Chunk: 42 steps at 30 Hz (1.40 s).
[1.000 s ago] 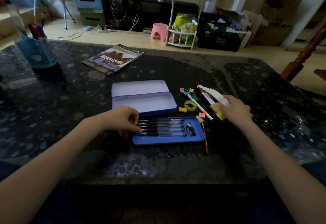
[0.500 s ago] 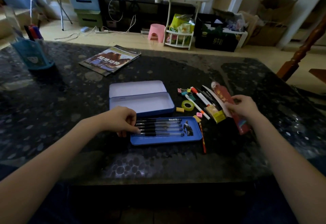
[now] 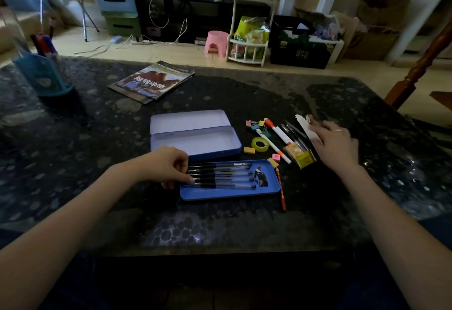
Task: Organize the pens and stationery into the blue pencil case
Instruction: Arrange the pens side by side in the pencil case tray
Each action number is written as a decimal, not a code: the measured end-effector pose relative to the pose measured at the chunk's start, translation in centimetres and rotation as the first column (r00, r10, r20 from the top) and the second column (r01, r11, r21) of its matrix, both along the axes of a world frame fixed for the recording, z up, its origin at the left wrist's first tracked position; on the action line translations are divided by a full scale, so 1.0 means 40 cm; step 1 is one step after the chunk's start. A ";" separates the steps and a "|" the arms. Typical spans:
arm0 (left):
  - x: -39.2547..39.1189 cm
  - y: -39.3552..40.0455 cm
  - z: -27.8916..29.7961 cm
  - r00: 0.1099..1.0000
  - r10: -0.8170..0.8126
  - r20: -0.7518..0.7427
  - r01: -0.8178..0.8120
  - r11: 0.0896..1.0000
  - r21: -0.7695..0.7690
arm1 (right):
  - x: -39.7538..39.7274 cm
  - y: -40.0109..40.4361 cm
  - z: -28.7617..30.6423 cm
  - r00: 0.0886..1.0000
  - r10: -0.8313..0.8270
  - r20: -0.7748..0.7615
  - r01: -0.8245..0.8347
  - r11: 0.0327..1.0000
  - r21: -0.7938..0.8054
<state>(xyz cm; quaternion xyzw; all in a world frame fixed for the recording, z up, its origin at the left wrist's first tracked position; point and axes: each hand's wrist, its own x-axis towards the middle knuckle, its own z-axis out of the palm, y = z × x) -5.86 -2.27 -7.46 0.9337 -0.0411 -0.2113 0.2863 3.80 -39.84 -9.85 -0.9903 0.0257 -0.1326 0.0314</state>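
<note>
The blue pencil case (image 3: 195,138) lies open mid-table, with nothing in its base or lid. In front of it sits its blue tray (image 3: 232,193) holding several black pens (image 3: 220,175). My left hand (image 3: 163,166) pinches the pens' left ends at the tray's left edge. Right of the case lie binder clips (image 3: 256,125), a tape roll (image 3: 260,144), an orange-capped marker (image 3: 278,131), small erasers (image 3: 249,150), a yellow packet (image 3: 302,155) and a red pencil (image 3: 280,190). My right hand (image 3: 338,147), blurred, has its fingers on a flat white packet (image 3: 304,124) at the pile's right side.
A book (image 3: 154,82) lies at the back of the dark stone table (image 3: 244,231). A blue pen holder (image 3: 44,75) stands at the far left. A wooden chair post (image 3: 415,70) rises at the right edge. Shelves, boxes and a pink stool (image 3: 216,42) stand on the floor beyond.
My right hand turned the flat packet from its red side to its white side and moved it back toward the pile. My left hand stayed on the pens.
</note>
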 end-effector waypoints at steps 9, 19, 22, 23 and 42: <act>-0.001 -0.002 -0.001 1.000 -0.001 0.010 0.001 1.000 -0.006 | -0.003 -0.009 -0.030 0.985 -0.036 -0.167 0.045 0.998 0.047; -0.002 -0.002 0.000 1.000 -0.007 0.015 0.007 1.000 0.012 | -0.009 0.043 -0.016 0.997 -0.053 -0.054 0.055 0.998 0.027; -0.003 -0.002 0.001 1.000 -0.009 0.013 0.009 1.000 0.007 | -0.017 0.054 -0.014 0.996 -0.082 -0.042 0.087 0.987 0.138; -0.004 -0.002 0.002 1.000 -0.006 0.013 0.006 1.000 0.009 | -0.023 0.057 -0.013 0.996 -0.087 -0.021 0.090 0.973 0.214; 0.001 0.035 0.024 0.968 -0.046 0.248 0.062 0.996 -0.058 | -0.212 0.293 0.074 0.668 0.720 -0.188 -0.538 0.642 0.546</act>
